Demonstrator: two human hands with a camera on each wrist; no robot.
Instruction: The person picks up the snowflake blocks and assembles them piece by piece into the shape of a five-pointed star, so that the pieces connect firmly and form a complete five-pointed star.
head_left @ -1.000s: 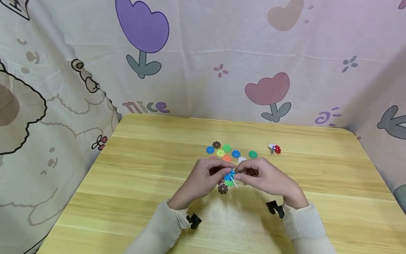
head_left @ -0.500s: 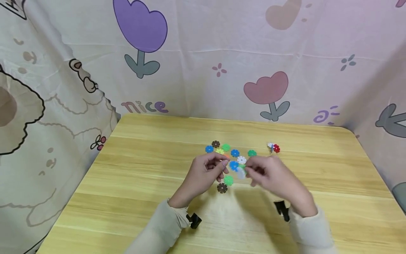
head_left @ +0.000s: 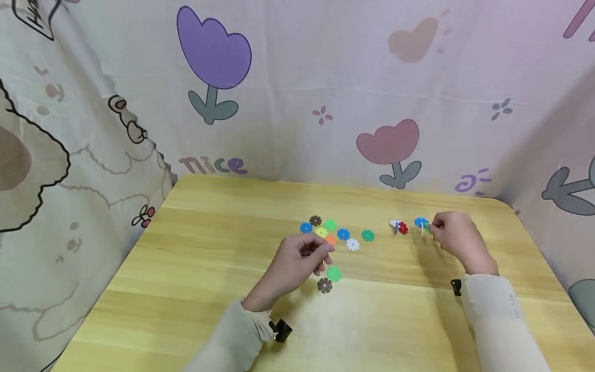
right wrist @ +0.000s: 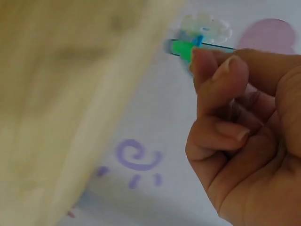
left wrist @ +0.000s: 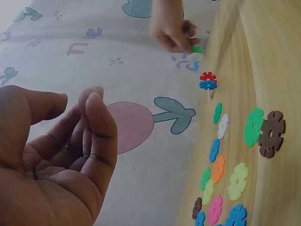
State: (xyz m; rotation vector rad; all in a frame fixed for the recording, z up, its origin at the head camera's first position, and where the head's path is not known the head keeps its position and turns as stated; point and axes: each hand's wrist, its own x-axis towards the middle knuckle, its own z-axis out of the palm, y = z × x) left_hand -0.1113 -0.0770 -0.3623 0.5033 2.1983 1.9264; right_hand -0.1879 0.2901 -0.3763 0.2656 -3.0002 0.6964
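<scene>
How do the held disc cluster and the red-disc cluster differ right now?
Color: the held disc cluster shows blue, green and white; the red-disc cluster shows red, blue and white.
Support: the right hand pinches the held disc cluster; the red-disc cluster sits untouched on the table.
Position: in the head view, the held disc cluster is right of the red-disc cluster.
Shared: joined notched discs.

On my feed I've got a cream cloth left sleeve [head_left: 228, 338], kinda wrinkled at its end, and a matching cream cloth right sleeve [head_left: 497, 320] with small grey-blue lettering [head_left: 513, 306] I can't read. A chunky, angular black left wrist piece [head_left: 282, 330] and smaller-looking black right wrist piece [head_left: 457, 287] poke out.
</scene>
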